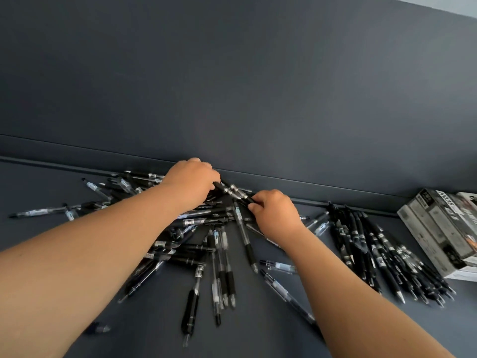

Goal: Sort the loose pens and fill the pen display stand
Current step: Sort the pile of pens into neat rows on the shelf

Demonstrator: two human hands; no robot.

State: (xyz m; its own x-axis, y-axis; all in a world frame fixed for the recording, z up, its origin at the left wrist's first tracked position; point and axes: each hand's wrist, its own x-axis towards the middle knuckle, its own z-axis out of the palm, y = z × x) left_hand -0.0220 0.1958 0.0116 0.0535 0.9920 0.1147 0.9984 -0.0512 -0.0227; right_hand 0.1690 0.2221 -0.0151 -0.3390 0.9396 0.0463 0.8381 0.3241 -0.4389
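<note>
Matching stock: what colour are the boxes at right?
Grey and white cardboard boxes with black print; head view.

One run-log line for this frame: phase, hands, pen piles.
phase: sorting | left hand: grips black pens | right hand: pinches their other end | loose pile: centre, tangled | aligned batch: right, beside boxes

Boxes [436, 223] at the right edge are cut off, their print unreadable. Forearms cover part of the pen pile [196, 250], the left hand [191, 182] hides its fingertips round the pens [232, 191] it grips, and an object [99, 328] at lower left is blurred
</note>
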